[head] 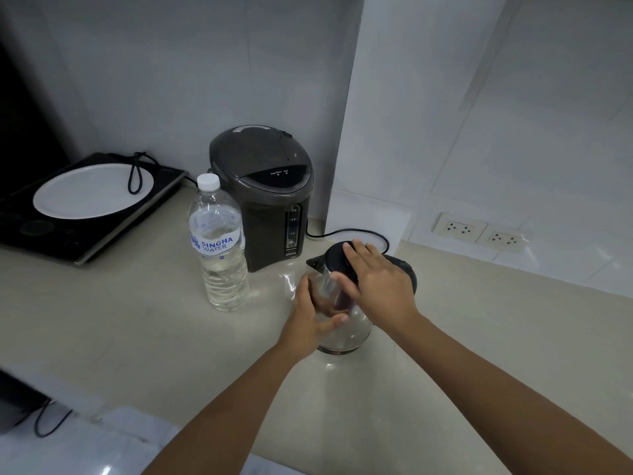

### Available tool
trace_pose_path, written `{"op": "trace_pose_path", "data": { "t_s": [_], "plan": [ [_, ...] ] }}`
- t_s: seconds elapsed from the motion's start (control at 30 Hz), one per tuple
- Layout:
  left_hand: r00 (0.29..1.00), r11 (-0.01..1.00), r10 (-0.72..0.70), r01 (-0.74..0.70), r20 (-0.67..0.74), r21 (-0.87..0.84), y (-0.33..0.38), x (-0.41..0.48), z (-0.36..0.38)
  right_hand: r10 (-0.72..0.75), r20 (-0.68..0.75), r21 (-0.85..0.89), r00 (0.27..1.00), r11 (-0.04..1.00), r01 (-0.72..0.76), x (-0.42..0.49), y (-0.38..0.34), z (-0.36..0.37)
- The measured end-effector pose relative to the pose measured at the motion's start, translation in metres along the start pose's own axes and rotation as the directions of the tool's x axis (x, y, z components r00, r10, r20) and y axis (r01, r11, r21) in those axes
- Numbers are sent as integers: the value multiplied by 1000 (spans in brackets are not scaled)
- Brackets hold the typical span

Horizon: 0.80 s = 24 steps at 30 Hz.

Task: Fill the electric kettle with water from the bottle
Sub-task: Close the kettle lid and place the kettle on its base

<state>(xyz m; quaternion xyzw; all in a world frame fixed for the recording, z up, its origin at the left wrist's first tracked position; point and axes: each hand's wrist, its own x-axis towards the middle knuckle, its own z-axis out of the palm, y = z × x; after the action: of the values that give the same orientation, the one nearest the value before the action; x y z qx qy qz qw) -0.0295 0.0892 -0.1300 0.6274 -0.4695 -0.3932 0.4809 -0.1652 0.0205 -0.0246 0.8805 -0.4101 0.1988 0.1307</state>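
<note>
Two bare forearms, no sleeves in view, left hand (310, 320), right hand (380, 279), short-nailed fingers (346, 286)

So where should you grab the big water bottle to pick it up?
Probably around the ribbed lower body of the water bottle, just under the label, coming from the front left. It stands upright with its cap on, and the ribs give fingers purchase. The hot water dispenser crowds its back right, while the counter in front is open.

Bare surface (130, 323) spans lower left of frame; bottle (219, 248), dispenser (270, 197) and cooktop (85, 207) crowd upper centre and left.
</note>
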Motion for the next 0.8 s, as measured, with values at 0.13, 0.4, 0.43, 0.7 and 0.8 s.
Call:
{"op": "trace_pose_path", "data": {
  "t_s": [0.13, 0.4, 0.43, 0.7, 0.8],
  "plan": [
    [1000, 1000, -18, 18, 16, -25, 0, -1, 0, 13, 107, 60, 994, 998, -20, -6, 1, -3],
    [1000, 999, -20, 20, 10, -46, 1, 0, -3, 440, 234, 549, 867, 676, -492, -48, 29, 7],
    [999, 998, -26, 27, 24, -56, 3, -1, -4, 459, 290, 602, 840, 594, -533, -52, 33, 10],
    [977, 993, -118, 122, 177, -11, 7, 5, -12, 440, 388, 831, 810, 214, -514, -61, 43, 17],
    [983, 987, -138, 147, 118, -69, 6, 7, -5, 469, 355, 838, 809, 223, -497, -63, 43, 22]
  ]
}}
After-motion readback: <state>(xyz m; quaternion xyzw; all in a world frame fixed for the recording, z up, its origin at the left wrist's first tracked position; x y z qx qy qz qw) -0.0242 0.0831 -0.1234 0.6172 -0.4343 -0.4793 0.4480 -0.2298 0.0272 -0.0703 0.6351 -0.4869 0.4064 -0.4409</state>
